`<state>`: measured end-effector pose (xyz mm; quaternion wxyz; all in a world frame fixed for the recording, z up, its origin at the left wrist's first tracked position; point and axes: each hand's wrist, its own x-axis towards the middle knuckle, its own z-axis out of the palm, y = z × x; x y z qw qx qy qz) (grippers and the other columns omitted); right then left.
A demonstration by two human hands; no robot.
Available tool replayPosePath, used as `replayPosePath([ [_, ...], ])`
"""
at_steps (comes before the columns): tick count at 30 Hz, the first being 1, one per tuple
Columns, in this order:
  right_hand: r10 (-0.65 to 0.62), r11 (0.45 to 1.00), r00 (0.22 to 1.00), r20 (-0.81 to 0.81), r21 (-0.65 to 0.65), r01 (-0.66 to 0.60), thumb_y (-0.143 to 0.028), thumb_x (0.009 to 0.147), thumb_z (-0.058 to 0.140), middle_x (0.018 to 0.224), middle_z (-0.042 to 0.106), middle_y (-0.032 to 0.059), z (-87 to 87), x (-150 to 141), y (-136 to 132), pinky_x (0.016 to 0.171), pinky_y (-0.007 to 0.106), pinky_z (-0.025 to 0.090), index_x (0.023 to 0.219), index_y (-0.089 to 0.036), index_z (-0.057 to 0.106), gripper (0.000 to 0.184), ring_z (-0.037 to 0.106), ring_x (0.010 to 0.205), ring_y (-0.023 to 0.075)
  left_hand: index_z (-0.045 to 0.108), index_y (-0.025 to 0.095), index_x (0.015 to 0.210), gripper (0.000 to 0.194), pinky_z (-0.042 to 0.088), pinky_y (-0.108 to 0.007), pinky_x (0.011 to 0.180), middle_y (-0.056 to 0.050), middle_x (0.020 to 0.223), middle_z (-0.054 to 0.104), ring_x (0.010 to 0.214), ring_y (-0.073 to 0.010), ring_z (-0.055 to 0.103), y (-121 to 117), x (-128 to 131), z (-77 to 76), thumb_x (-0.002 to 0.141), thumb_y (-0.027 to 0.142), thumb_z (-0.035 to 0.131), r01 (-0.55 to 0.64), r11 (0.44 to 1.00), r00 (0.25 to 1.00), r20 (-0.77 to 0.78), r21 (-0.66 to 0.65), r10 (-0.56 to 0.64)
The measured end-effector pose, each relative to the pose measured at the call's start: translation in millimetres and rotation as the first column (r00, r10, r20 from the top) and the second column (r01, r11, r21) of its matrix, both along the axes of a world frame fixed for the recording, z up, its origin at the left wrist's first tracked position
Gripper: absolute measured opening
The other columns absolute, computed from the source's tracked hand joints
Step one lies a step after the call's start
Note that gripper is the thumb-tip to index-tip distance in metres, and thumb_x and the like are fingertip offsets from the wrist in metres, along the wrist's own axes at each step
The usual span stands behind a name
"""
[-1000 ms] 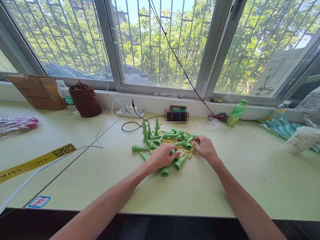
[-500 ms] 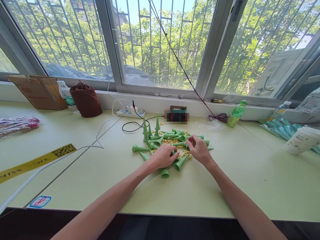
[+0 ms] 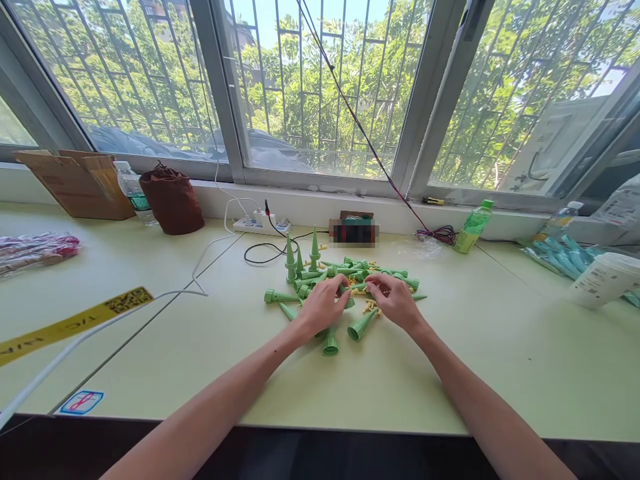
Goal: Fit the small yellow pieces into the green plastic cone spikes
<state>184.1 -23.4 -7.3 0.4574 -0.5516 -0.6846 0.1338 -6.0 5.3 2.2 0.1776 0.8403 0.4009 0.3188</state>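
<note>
Over a pile of green plastic spikes, my left hand [image 3: 324, 308] is curled around one green spike [image 3: 349, 301], its wide end showing below the fingers. Facing it, my right hand [image 3: 395, 301] is closed in a pinch, with a small yellow plastic peg [image 3: 367, 287] at the fingertips. More yellow pegs [image 3: 370, 306] lie scattered among the spikes. A loose spike [image 3: 363, 325] rests on the near side of the pile, and a green threaded end [image 3: 331, 343] faces me beside it. Several spikes [image 3: 315, 250] stand upright at the back left.
The table [image 3: 400, 387] runs along a barred window. Behind the pile are a power strip [image 3: 263, 227] with cables and a dark box [image 3: 354, 232]. A brown pouch [image 3: 173, 200] and cardboard box [image 3: 80, 187] stand left; a green bottle [image 3: 473, 228] and white cup [image 3: 605, 280] stand right.
My left hand has lifted slightly and turned, bringing the green spike upward. My right hand has shifted left, closer to the left hand. The surrounding things have stayed put.
</note>
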Motion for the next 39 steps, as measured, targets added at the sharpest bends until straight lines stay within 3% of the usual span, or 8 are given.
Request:
replayPosePath([
  [14, 0.069, 0.998, 0.997, 0.039, 0.0, -0.069, -0.037, 0.09, 0.05, 0.069, 0.063, 0.0022, 3.0, -3.1, -4.1, 0.052, 0.026, 0.04, 0.085, -0.019, 0.065, 0.024, 0.051, 0.055, 0.0148, 0.059, 0.019, 0.096, 0.014, 0.04, -0.026, 0.062, -0.002, 0.079, 0.064, 0.066, -0.0157, 0.056, -0.4, 0.9, 1.1, 0.09, 0.026, 0.049, 0.031, 0.998, 0.999, 0.023, 0.052, -0.032],
  [26, 0.175, 0.984, 0.984, -0.023, -0.037, -0.175, -0.04, 0.088, 0.057, 0.078, 0.068, 0.005, 1.2, -3.8, -4.4, 0.058, 0.027, 0.049, 0.093, -0.018, 0.068, 0.025, 0.059, 0.062, 0.0164, 0.064, 0.019, 0.104, 0.021, 0.043, -0.028, 0.069, -0.006, 0.093, 0.066, 0.074, -0.0173, 0.058, 0.3, 1.0, -0.1, 0.093, 0.023, 0.046, 0.059, 0.993, 0.997, 0.038, 0.1, -0.063],
  [39, 0.193, 0.981, 0.981, -0.023, -0.031, -0.193, -0.033, 0.086, 0.061, 0.086, 0.07, 0.0055, 1.5, -3.5, -4.1, 0.057, 0.026, 0.049, 0.094, -0.018, 0.068, 0.019, 0.058, 0.062, 0.0147, 0.067, 0.019, 0.106, 0.025, 0.045, -0.028, 0.072, -0.007, 0.095, 0.066, 0.077, -0.0171, 0.06, -0.2, 0.7, 0.6, 0.093, 0.02, 0.045, 0.071, 0.992, 0.996, 0.043, 0.103, -0.075],
])
